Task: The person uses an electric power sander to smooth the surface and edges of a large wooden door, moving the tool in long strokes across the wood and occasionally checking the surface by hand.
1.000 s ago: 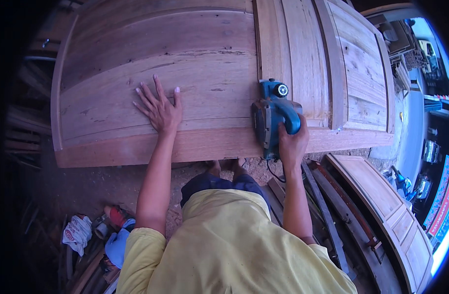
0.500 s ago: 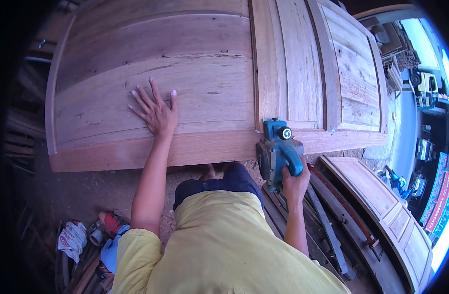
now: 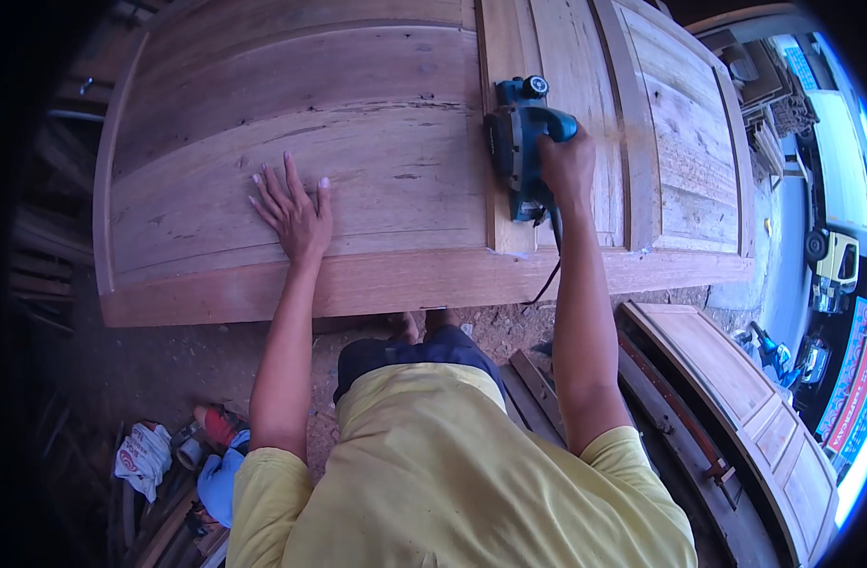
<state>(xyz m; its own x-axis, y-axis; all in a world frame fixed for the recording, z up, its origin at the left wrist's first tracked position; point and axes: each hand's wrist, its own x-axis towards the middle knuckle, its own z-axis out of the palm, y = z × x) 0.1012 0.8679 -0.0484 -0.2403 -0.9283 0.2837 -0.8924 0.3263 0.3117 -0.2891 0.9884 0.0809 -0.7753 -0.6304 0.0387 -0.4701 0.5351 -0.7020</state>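
Observation:
A wide panelled wooden door [image 3: 357, 284] lies flat in front of me. My left hand [image 3: 299, 220] rests on its large left panel, palm down with the fingers spread. My right hand [image 3: 568, 163] is wrapped round the rear handle of a teal electric hand planer [image 3: 526, 161]. The planer sits on the raised cross rail [image 3: 505, 66] between the large panel and the narrower one, its knob end pointing away from me. A black cord [image 3: 549, 279] hangs from it over the door's near edge.
Another panelled door [image 3: 727, 369] lies at the lower right beside long boards and a red bar clamp [image 3: 684, 414]. Wood scraps, a white plastic bag [image 3: 143, 459] and a blue cloth [image 3: 220, 485] are at lower left. A truck [image 3: 836, 260] stands on the road at right.
My right hand has carried the planer from the door's near edge forward along the cross rail. My left hand stays spread on the panel. On the road, the truck has moved nearer.

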